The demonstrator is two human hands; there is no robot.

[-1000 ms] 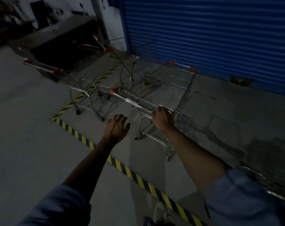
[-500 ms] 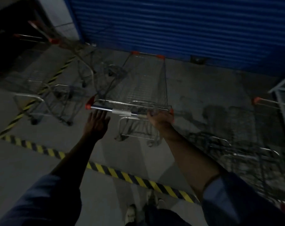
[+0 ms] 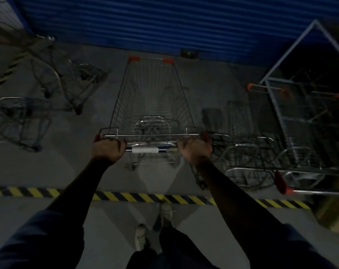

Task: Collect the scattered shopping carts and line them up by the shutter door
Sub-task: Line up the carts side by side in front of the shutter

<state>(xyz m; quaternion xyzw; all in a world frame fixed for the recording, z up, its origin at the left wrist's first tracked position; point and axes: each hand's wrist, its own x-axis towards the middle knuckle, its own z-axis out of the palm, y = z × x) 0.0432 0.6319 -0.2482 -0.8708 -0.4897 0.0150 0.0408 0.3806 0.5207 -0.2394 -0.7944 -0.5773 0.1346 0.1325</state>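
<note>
Both hands now on the handle bar (image 3: 145, 150) of the shopping cart (image 3: 151, 98): the left hand (image 3: 108, 147), which half a second ago only reached toward the bar's red end, has its fingers wrapped around it, and the right hand (image 3: 195, 148) still grips the opposite end. The cart has swung round and now points nose-first at the blue shutter door (image 3: 164, 24), its front rim near the door's base. Other carts stand left of it (image 3: 48, 74) and right of it (image 3: 252, 152) (light is poor, details blurred). The striped floor tape (image 3: 126, 197) lies behind it. Judgement: square two-handed control, ready to push it into line.
</note>
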